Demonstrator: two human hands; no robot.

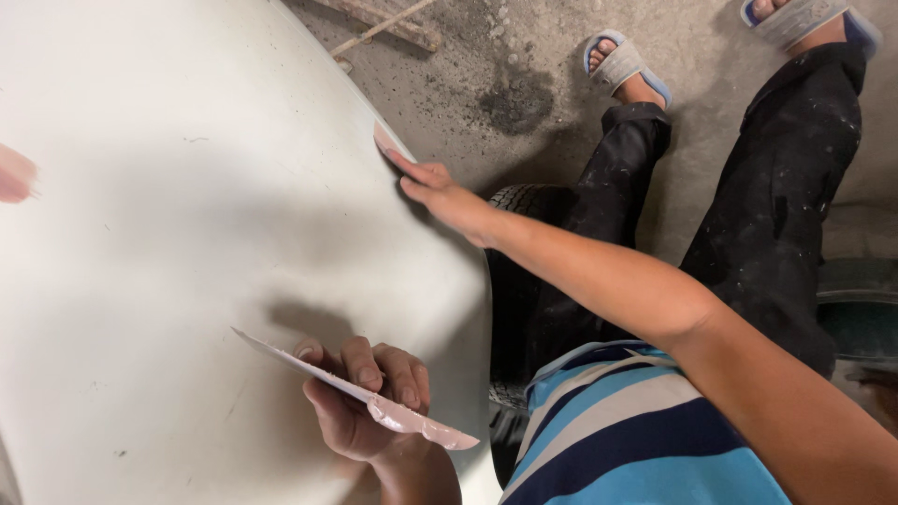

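Observation:
My right hand [440, 192] reaches across my body to the edge of a large white curved car panel [187, 187]. It presses a small putty spreader [385, 142], coated in pink filler, flat against that edge. My left hand [360, 397] is low and near me, gripping a thin flat board [309, 367] from underneath. A ridge of pink filler [412, 423] lies along the board's near end. The board hovers just above the panel's surface.
A black tyre [526, 201] sits under the panel's edge beside my legs in black trousers [776, 187] and sandals. The concrete floor [711, 65] is stained dark. Wooden strips [379, 23] lie at the top. A blurred pink patch [14, 173] shows at the left edge.

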